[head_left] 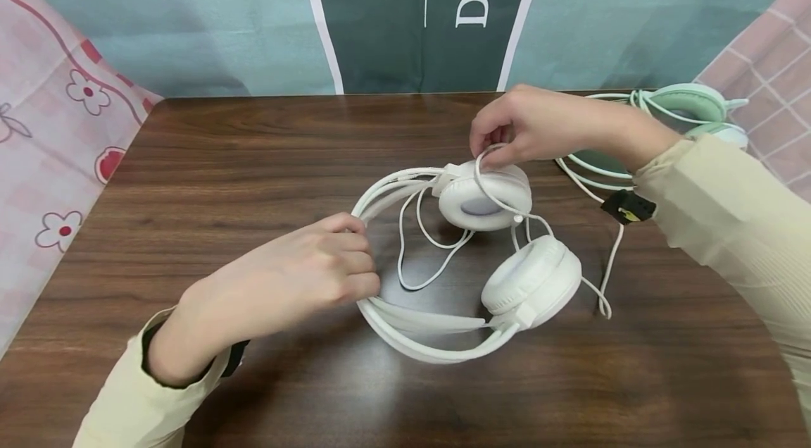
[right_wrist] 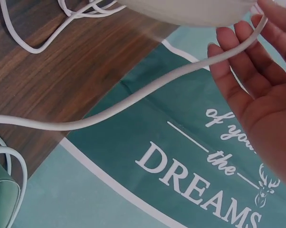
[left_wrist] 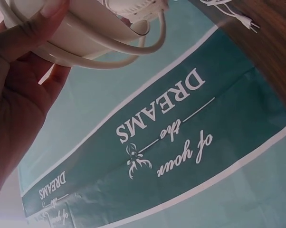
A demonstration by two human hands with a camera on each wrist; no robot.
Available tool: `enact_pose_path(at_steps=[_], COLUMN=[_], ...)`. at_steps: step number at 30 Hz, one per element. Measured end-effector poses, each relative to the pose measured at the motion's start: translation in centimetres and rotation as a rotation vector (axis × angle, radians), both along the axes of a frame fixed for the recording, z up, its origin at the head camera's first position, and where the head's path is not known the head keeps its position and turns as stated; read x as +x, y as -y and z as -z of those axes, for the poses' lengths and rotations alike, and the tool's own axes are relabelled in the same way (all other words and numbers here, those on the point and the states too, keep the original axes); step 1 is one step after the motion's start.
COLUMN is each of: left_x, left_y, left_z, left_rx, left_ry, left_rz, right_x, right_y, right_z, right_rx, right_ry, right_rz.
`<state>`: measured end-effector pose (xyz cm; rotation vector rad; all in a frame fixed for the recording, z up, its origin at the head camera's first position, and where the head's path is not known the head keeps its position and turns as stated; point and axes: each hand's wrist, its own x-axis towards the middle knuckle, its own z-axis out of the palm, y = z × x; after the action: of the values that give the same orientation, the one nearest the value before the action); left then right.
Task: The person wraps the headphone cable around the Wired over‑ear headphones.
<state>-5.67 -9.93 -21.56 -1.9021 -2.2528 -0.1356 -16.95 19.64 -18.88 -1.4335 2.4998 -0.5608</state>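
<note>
White over-ear headphones (head_left: pixel 437 354) are tilted above the brown table, ear cups toward the right. My left hand (head_left: pixel 285 275) grips the middle of their headband; in the left wrist view its thumb (left_wrist: pixel 33 31) lies over the band. At the far ear cup (head_left: pixel 484 198), my right hand (head_left: pixel 535 125) pinches the white cable (right_wrist: pixel 147 92) between thumb and forefinger, the other fingers loosely bent. Part of that cable loops inside the headband, and more of it trails past the near ear cup (head_left: pixel 535 282) to the right.
Mint-green headphones (head_left: pixel 690 101) with a pale cable lie at the table's back right corner, partly hidden by my right forearm. A teal cloth (head_left: pixel 234 25) with lettering hangs behind the wooden table (head_left: pixel 253 173). Patterned pink cloths flank both sides.
</note>
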Motion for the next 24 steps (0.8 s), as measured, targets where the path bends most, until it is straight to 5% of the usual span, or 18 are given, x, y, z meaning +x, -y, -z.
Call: enact_pose_path(at_steps=[10, 24], left_x=[-0.2, -0.1], left_y=[0.4, -0.8], left_z=[-0.2, 0.0], left_rx=[0.000, 0.017], left_ry=[-0.002, -0.025], left_rz=[-0.043, 0.021], right_x=[0.4, 0.0], right_y=[0.2, 1.7], right_z=[-0.8, 0.3], right_rx=[-0.039, 0.010], right_ry=[-0.003, -0.034], right_rz=[-0.117, -0.070])
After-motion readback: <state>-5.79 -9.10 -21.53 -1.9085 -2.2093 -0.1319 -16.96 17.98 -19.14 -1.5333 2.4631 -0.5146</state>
